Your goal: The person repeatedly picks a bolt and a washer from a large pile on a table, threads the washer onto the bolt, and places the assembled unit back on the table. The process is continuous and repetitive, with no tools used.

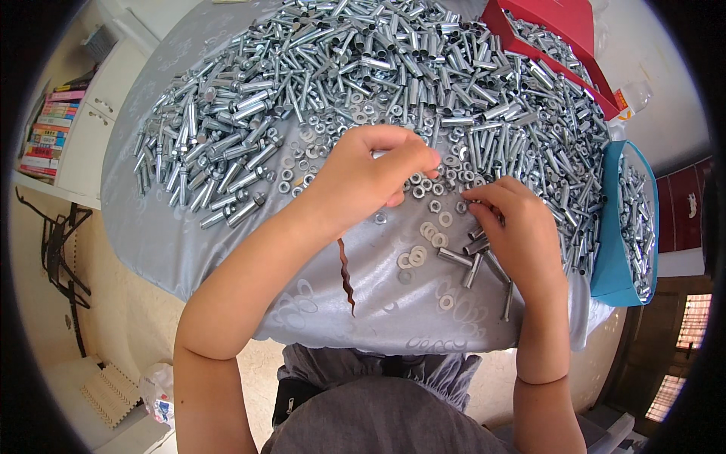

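My left hand (382, 170) is curled, thumb and fingertips closed together above loose hex nuts (435, 206); whatever they hold is hidden. To its right, my right hand (518, 227) has thumb and forefinger bent close together beside a nut (462, 206). What sits in that pinch, if anything, is too small to make out. Beneath the right hand lie several metal sleeves (472, 271) and a thin bolt (507, 301). Flat washers (417, 256) are scattered between the hands and the table's near edge. A dark brown wavy strip (345, 274) shows below my left wrist.
A large heap of expansion bolts, sleeves and bolts (393, 53) covers the far side of the grey cloth-covered table (325, 303). A red box (522, 38) at the far right and a teal bin (611, 250) at the right hold more metal parts. Books (57, 125) stand at left.
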